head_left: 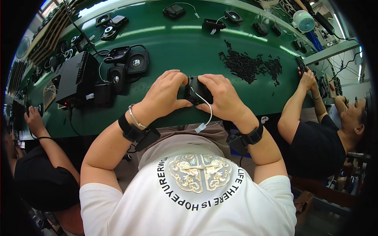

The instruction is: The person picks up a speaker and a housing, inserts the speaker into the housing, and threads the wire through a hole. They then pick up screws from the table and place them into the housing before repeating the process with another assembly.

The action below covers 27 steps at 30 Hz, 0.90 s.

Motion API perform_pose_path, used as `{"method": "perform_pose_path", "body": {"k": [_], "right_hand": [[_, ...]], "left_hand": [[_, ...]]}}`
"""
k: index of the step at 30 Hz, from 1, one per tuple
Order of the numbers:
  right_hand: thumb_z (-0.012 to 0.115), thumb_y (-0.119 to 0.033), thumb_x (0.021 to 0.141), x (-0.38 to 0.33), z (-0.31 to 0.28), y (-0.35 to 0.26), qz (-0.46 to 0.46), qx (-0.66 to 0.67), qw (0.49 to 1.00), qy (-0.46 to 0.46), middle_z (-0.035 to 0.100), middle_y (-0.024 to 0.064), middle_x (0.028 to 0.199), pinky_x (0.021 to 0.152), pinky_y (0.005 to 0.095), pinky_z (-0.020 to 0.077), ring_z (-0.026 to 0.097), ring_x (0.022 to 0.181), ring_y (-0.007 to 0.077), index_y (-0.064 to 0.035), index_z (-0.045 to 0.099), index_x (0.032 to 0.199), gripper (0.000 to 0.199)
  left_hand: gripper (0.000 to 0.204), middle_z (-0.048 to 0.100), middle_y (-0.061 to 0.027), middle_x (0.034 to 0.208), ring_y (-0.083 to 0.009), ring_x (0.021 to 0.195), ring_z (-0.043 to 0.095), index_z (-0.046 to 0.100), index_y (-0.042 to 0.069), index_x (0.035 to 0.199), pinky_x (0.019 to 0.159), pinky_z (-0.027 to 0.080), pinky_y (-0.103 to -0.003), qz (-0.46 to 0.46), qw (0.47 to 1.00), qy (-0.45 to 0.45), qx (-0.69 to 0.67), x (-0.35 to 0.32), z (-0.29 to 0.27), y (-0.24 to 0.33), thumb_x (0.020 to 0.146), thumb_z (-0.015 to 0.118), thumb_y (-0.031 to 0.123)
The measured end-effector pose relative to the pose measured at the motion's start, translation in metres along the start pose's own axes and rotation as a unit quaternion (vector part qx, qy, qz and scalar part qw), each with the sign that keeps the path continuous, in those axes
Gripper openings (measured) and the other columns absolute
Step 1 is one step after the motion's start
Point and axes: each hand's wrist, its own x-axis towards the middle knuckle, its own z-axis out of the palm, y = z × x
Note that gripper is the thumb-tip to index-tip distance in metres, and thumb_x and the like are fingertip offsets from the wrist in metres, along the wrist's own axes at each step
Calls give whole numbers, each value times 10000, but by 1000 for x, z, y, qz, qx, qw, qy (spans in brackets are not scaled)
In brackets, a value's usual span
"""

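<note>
Both hands are meeting at the near edge of the long green table (pixel 165 114). The left hand (pixel 163 96) and right hand (pixel 224 96) are pinching a small black boxy plastic part (pixel 195 89) between fingers and thumbs; its thin white wire (pixel 208 114) is dangling toward six o'clock. A heap of small black pieces (pixel 252 65) is lying at one o'clock, and black speaker units (pixel 130 63) at ten o'clock.
</note>
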Motion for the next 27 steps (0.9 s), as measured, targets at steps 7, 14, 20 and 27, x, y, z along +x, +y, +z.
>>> {"method": "perform_pose_path", "body": {"k": [7,14,20,27], "right_hand": [[859,-279,627,-16,19,-32,67,-73,992,75,616,104,1017,856,433,457,580,938,330,-16,557,1229,724],[794,-219,745,-17,-15,18,4,91,996,9,621,81,882,753,388,484,601,833,267,-32,631,1098,431],[739,-206,796,35,-43,104,75,-95,985,119,647,73,835,716,382,497,620,802,264,-63,700,946,211],[716,-217,815,50,-8,111,113,-245,960,70,647,70,821,719,419,480,612,807,283,-60,657,864,174]], "left_hand": [[406,601,-179,1215,-376,1132,564,698,147,1142,949,468,-453,6,990,124,67,-24,25,34,746,787,164],[529,571,-190,1265,-378,1133,554,679,176,1207,967,452,-459,8,991,91,99,-27,22,34,696,818,180],[589,550,-194,1268,-389,1145,530,670,190,1232,980,440,-462,22,980,103,169,-23,24,37,666,832,175],[596,529,-212,1264,-409,1145,517,666,189,1237,973,450,-475,-2,988,114,104,-30,30,30,664,820,123]]}}
